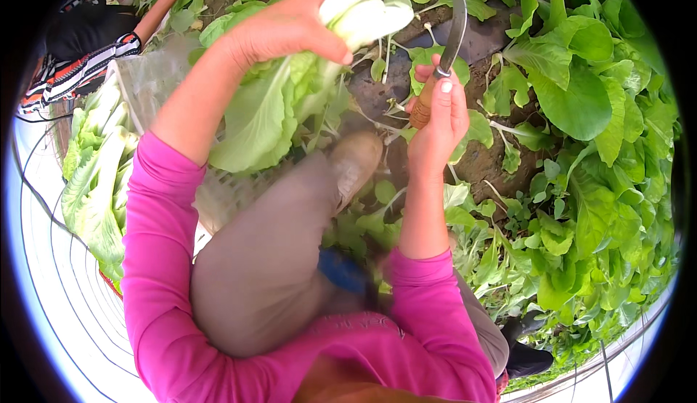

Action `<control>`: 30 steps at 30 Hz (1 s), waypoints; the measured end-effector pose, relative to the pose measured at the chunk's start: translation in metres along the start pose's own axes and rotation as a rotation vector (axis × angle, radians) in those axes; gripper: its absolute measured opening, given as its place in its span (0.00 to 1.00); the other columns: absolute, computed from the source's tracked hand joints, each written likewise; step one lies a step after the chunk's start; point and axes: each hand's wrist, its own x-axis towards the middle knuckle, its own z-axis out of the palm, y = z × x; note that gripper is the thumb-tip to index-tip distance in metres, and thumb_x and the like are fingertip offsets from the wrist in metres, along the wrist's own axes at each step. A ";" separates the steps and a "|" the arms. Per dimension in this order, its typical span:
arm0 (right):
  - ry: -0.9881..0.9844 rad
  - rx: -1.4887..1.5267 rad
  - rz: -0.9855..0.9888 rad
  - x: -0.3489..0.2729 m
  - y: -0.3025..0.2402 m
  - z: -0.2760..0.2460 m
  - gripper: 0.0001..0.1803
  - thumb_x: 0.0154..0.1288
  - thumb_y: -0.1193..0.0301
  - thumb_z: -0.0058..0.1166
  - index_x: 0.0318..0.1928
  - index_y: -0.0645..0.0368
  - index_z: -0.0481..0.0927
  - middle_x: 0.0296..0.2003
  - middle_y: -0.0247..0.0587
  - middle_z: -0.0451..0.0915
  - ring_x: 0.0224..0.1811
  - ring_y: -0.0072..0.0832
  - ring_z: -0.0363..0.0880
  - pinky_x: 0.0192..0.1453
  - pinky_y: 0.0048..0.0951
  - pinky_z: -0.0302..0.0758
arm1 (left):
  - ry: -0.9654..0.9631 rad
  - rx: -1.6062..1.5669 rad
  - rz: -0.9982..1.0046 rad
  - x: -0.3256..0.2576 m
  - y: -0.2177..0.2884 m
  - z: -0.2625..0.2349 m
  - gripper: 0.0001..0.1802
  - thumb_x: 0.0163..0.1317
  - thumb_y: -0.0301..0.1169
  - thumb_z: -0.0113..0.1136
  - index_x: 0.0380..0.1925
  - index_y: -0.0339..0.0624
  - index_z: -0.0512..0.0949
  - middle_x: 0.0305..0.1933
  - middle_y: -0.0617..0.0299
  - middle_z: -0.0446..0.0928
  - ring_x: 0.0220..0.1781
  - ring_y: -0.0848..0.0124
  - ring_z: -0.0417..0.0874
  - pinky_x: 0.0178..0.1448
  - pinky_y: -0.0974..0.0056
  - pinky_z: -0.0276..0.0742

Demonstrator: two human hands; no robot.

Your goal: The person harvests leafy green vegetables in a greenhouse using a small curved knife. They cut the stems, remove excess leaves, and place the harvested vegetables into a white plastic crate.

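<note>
Brown soil (486, 168) strewn with leaves (508, 87) is bordered by a dense leafy row (581, 105). Near the bent leg (254, 258), a lettuce head (265, 116) is held up by its pale base, clenched in the left hand (294, 29); a curved knife (455, 36) is grasped by its handle in the right hand (443, 123). If the bare blade is swung leftward, the left hand could be nicked.

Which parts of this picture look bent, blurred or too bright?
In the head view, the white area at left is washed out and curves along the rim; the tan shoe and blue patch look hazy; the knife is fairly sharp.
</note>
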 end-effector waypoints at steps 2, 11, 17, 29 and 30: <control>-0.097 -0.211 0.111 0.006 0.011 -0.013 0.19 0.68 0.63 0.48 0.51 0.64 0.76 0.36 0.32 0.77 0.32 0.16 0.71 0.38 0.16 0.70 | 0.149 -0.020 0.044 -0.010 0.015 -0.035 0.33 0.37 0.27 0.61 0.51 0.35 0.72 0.39 0.59 0.77 0.41 0.72 0.74 0.50 0.69 0.68; -0.431 -1.216 0.082 0.056 0.083 0.037 0.17 0.64 0.60 0.46 0.52 0.44 0.77 0.37 0.49 0.81 0.41 0.45 0.79 0.44 0.43 0.74 | 0.166 0.326 -0.336 0.025 -0.076 -0.078 0.19 0.33 0.31 0.63 0.29 0.32 0.77 0.31 0.55 0.78 0.31 0.67 0.77 0.37 0.64 0.73; -0.154 -1.030 0.106 0.087 0.084 0.042 0.18 0.65 0.59 0.44 0.54 0.43 0.76 0.39 0.46 0.81 0.43 0.45 0.79 0.45 0.43 0.74 | 0.072 0.759 -0.508 0.045 -0.119 -0.069 0.24 0.31 0.32 0.63 0.33 0.30 0.79 0.50 0.42 0.72 0.42 0.56 0.79 0.46 0.60 0.75; -0.547 -1.041 0.256 0.129 0.141 0.079 0.19 0.64 0.55 0.44 0.55 0.37 0.75 0.50 0.36 0.78 0.52 0.37 0.76 0.53 0.38 0.71 | -0.137 0.897 -0.688 0.052 -0.126 -0.053 0.21 0.40 0.36 0.60 0.35 0.33 0.81 0.52 0.38 0.72 0.63 0.57 0.66 0.56 0.54 0.70; -0.570 -1.027 0.271 0.132 0.146 0.079 0.19 0.64 0.55 0.45 0.55 0.38 0.75 0.50 0.36 0.78 0.52 0.37 0.76 0.53 0.37 0.70 | -0.130 0.882 -0.695 0.052 -0.128 -0.054 0.21 0.40 0.36 0.60 0.35 0.33 0.81 0.51 0.38 0.73 0.65 0.57 0.65 0.57 0.54 0.70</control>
